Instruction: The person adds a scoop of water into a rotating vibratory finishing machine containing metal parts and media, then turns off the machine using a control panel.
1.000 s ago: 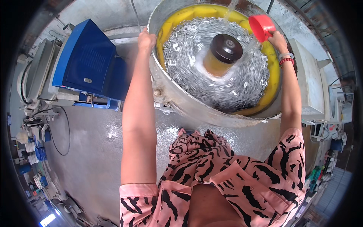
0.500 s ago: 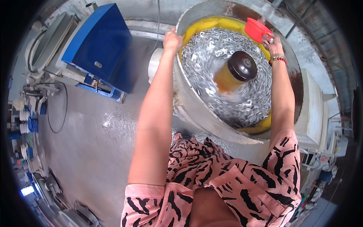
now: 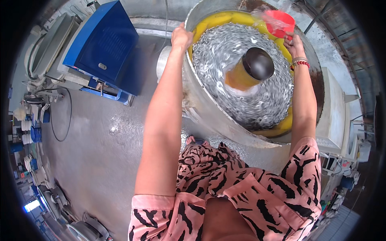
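Observation:
A round vibratory tub (image 3: 209,102) with a yellow inner lining (image 3: 219,18) stands in front of me. Many small silvery metal pieces (image 3: 219,44) swirl in it, blurred by motion, around a centre post (image 3: 259,64) with a black cap. My left hand (image 3: 181,38) is closed over the tub's left rim. At the far right side, my right hand (image 3: 295,45) grips a red plastic dipper (image 3: 284,22) by its handle. The dipper is tilted above the lining, and water (image 3: 263,17) splashes from its left side toward the pieces.
A blue metal cabinet (image 3: 102,52) stands to the left, with a grey round machine (image 3: 50,48) beyond it. A black cable (image 3: 71,108) loops on the wet concrete floor (image 3: 96,160). Racks and stacked items line the far left, and a pale box-shaped housing (image 3: 331,116) is right of the tub.
The red dipper has shifted slightly right and tipped over. Earlier a stream of water fell at it from above; now water flies out of it. My left hand stays on the rim.

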Demonstrator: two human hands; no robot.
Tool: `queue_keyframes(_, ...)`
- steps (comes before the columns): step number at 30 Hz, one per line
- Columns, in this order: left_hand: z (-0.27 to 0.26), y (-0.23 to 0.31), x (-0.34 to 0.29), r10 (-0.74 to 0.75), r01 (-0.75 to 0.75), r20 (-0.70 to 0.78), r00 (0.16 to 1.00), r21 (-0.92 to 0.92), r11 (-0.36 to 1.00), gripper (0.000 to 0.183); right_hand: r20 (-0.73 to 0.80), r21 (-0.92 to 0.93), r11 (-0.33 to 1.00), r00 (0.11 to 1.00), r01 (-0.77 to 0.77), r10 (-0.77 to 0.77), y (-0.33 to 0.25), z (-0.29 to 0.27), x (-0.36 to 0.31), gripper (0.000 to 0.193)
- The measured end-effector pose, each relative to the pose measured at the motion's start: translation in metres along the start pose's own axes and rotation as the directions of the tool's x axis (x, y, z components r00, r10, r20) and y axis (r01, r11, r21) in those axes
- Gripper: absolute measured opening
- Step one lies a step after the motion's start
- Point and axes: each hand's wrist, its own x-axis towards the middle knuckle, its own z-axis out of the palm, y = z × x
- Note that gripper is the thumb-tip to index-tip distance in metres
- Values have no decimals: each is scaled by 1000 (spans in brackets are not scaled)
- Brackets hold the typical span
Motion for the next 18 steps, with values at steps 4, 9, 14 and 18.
queue_keyframes(4,0,-3,1,17,-17,0,1000,-24,1000,40,13,-965,244,944,99,-330,9,-2,-13,45)
queue_keyframes(9,0,-4,0,11,-12,-22,1000,-23,1000,40,-19,-998,-52,925,-41,-379,18,-1,-26,39)
queue_keyframes(14,1,-1,0,12,-13,-33,999,-32,999,40,-222,-796,604,940,-21,-259,23,-30,9,16)
queue_keyframes(18,1,-8,0,23,-26,-56,998,-55,998,37,-87,35,990,986,-137,139,12,8,-6,7)
